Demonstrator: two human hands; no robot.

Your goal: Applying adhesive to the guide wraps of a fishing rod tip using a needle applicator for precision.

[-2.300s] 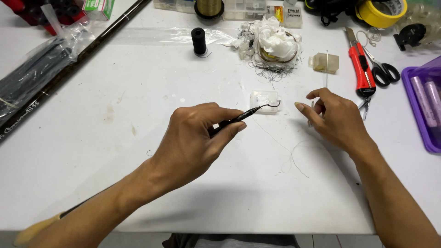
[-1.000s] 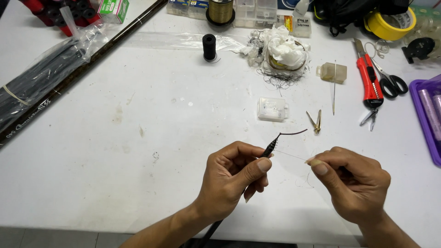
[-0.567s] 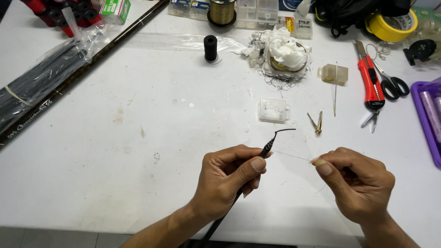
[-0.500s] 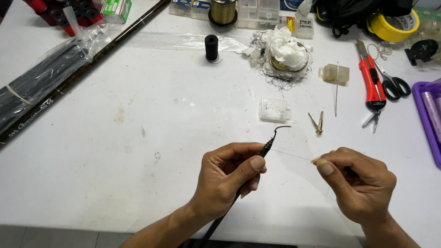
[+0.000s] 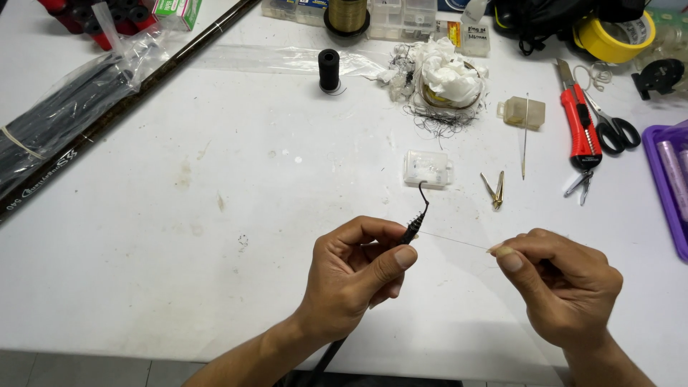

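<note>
My left hand (image 5: 355,279) grips a thin black rod (image 5: 410,233) near its tip; the tip ends in a small hooked wire that points up. A fine clear line (image 5: 455,241) runs taut from the rod tip to my right hand (image 5: 562,287), which pinches the line's end between thumb and forefinger. Both hands hover over the white table (image 5: 215,236), near its front edge. A small clear plastic box (image 5: 427,169) lies just beyond the rod tip.
A black thread spool (image 5: 329,69), a tangle of line with white tissue (image 5: 448,79), a red utility knife (image 5: 577,129), scissors (image 5: 615,131), small pliers (image 5: 495,190), a long needle (image 5: 525,136), yellow tape (image 5: 609,37), a purple tray (image 5: 666,186) and long dark rods in plastic (image 5: 79,115) lie around.
My hands came back from the small box toward the table's front edge. The rod tip has tilted more upright, and the line is now stretched taut between my hands.
</note>
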